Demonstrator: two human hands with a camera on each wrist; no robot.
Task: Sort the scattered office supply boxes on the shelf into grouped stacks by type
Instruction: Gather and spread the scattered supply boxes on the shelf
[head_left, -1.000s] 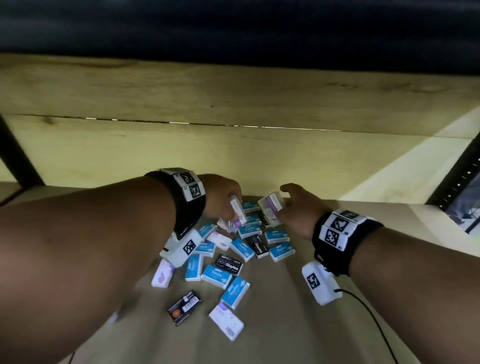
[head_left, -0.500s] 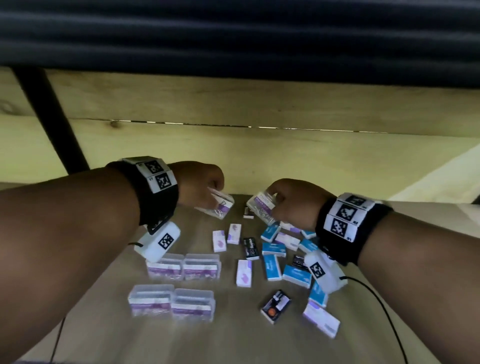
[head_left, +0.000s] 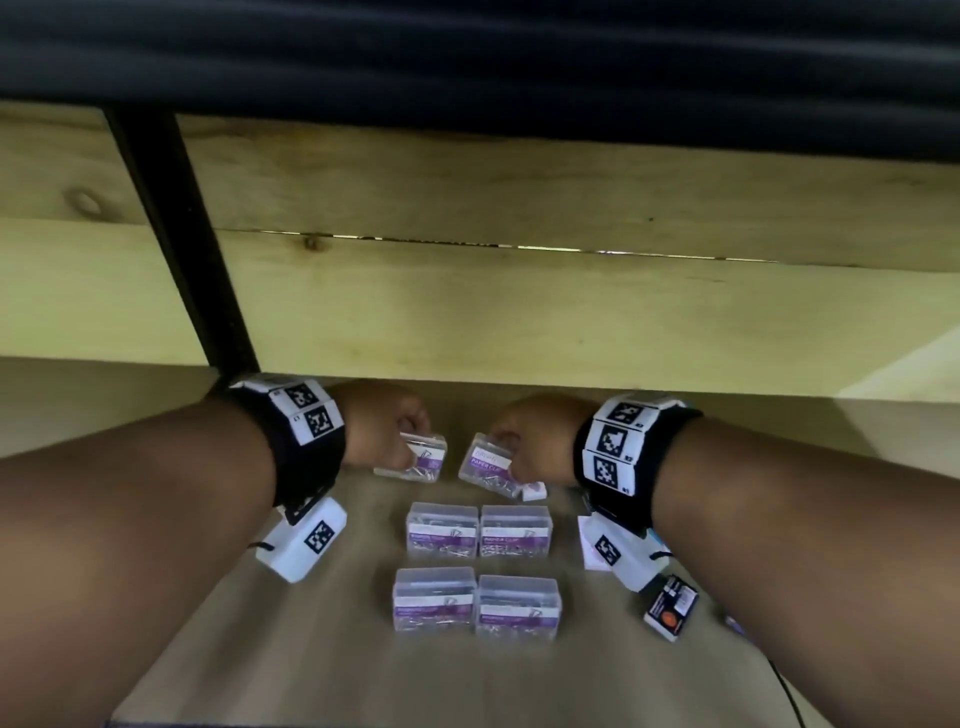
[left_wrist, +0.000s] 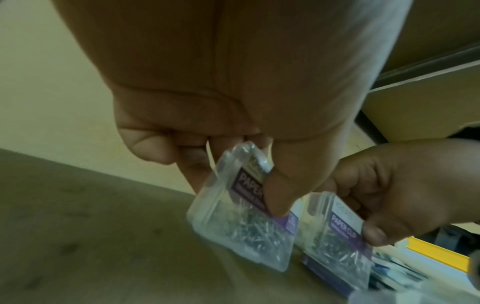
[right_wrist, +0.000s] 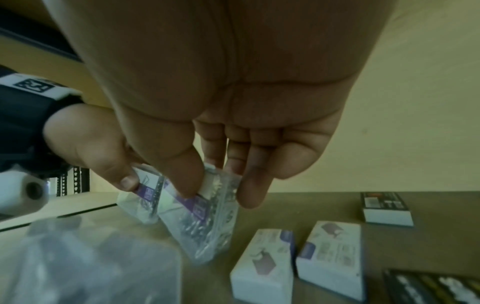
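Note:
My left hand (head_left: 387, 434) pinches a clear paper clip box (head_left: 415, 460) with a purple label, thumb on its front (left_wrist: 239, 216). My right hand (head_left: 530, 447) pinches a second clear paper clip box (head_left: 485, 467) beside it (right_wrist: 205, 224). Both boxes sit low over the wooden shelf (head_left: 332, 649), at the back of a group of several clear paper clip boxes (head_left: 478, 566) set in two rows. The held boxes tilt slightly; whether they touch the shelf I cannot tell.
A black staples box (head_left: 670, 608) lies at the right near my right wrist. White boxes with purple print (right_wrist: 298, 255) and another black box (right_wrist: 384, 207) lie to the right. A black shelf post (head_left: 176, 234) stands at the back left, a wooden back panel behind.
Both hands have carried their paper clip boxes leftward and down, toward the back of the grouped clear boxes. The view has swung left, leaving the scattered blue boxes out of sight.

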